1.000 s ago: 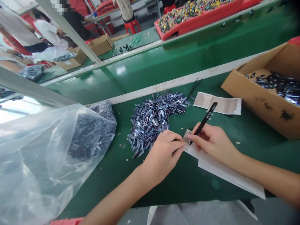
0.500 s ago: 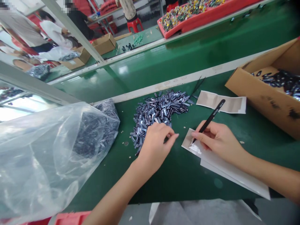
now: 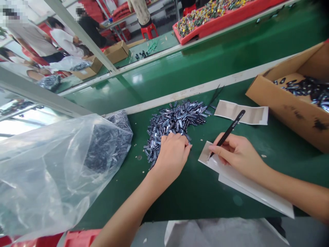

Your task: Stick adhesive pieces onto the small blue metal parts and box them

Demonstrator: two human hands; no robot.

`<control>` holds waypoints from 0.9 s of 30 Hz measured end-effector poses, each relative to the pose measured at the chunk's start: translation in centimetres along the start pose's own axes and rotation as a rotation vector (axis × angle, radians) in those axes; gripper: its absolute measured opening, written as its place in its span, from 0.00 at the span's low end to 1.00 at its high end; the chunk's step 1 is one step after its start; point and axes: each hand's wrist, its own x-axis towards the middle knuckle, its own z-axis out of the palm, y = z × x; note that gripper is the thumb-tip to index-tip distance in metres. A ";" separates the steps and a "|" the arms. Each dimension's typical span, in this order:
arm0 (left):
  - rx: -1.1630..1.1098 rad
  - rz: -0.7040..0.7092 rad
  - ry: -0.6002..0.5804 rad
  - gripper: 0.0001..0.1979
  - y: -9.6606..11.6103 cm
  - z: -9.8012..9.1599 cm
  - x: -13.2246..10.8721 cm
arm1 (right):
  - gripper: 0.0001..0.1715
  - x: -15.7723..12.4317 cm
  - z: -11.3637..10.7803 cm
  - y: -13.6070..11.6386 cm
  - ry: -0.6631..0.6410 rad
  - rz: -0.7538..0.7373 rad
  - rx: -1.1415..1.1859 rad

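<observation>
My left hand (image 3: 172, 157) rests on the near edge of a heap of small, shiny blue-grey metal pieces (image 3: 174, 120), its fingers curled down and hiding what lies under them. My right hand (image 3: 239, 154) grips black tweezers (image 3: 227, 133), their tips on a white sheet of paper (image 3: 231, 175). Beyond the tweezers lies a beige-and-white paper strip (image 3: 240, 114). Thin dark bristle-like strands (image 3: 216, 95) lie at the heap's far end.
A clear plastic bag (image 3: 56, 171) full of dark pieces lies to my left. To my right, an open cardboard box (image 3: 285, 109) holds more pieces. All this sits on a green belt (image 3: 205, 202), with people, boxes and a red tray (image 3: 205, 24) beyond.
My left hand has moved off the white paper and onto the heap. My right hand and the tweezers stay over the paper, with its tips lowered against the sheet.
</observation>
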 end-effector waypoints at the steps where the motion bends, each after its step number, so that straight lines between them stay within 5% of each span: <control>1: -0.013 -0.003 -0.015 0.10 0.0 -0.1 0.1 | 0.10 0.0 0.0 0.0 0.001 0.000 0.005; 17: -0.112 -0.054 -0.011 0.08 0.4 -0.3 0.9 | 0.11 0.0 -0.1 0.0 0.067 -0.028 0.058; 20: -0.381 -0.089 -0.024 0.07 0.6 -0.3 0.9 | 0.09 0.1 -0.3 -0.2 0.140 -0.056 0.054; 27: -1.359 -0.313 -0.289 0.12 1.7 1.2 0.3 | 0.09 0.1 -0.7 -1.0 0.167 -0.099 0.038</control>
